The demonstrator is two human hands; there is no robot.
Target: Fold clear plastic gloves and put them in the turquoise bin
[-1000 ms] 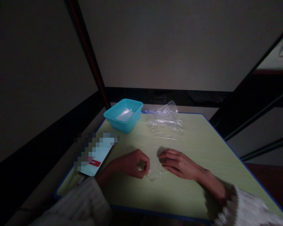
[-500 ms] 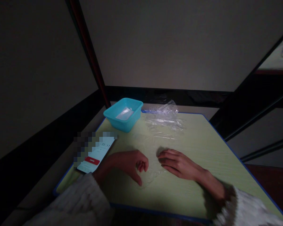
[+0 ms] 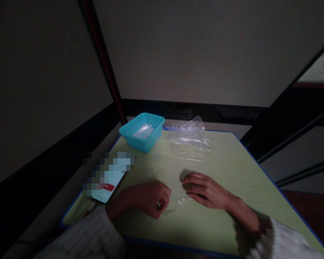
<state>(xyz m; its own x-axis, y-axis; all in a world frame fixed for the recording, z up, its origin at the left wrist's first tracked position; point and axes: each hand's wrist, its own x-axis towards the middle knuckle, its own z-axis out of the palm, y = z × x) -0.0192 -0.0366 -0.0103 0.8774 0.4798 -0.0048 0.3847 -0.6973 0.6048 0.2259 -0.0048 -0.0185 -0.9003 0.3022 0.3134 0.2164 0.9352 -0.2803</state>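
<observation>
A thin clear plastic bag (image 3: 181, 202) lies flat on the table between my two hands, its outline faint. My left hand (image 3: 154, 198) is closed at the bag's near left side, thumb against curled fingers, with the film's edge appearing to run into the pinch. My right hand (image 3: 206, 190) rests palm down on the right side of the bag, fingers stretched out and slightly bent. Beyond them, a crumpled heap of clear plastic bags (image 3: 190, 135) sits at the table's far edge.
A turquoise plastic basket (image 3: 143, 144) holding a whitish packet (image 3: 143, 131) stands at the back left. Along the left edge lies a phone (image 3: 112, 180) with a lit, partly pixelated screen. The pale table (image 3: 232, 162) has a blue rim, with a wall panel behind it.
My left hand has moved slightly nearer to me, and its thumb and fingers have closed together from an open curl. My right hand has stayed nearly still.
</observation>
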